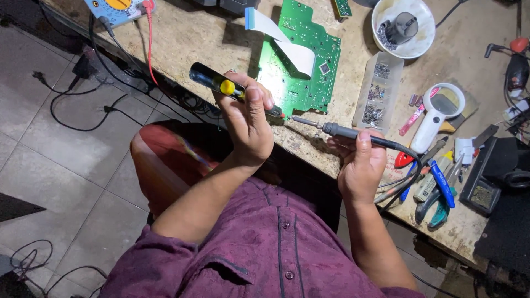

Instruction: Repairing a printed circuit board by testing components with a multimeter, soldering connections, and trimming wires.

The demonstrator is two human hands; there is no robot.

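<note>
The counter (210,38) edge runs just under my hands, open floor to the left. The green circuit board (301,60) lies flat, untouched by any tip. My right hand (361,165) grips the soldering iron (345,131); my left hand (245,118) clasps a black-and-yellow screwdriver (221,84).
</note>
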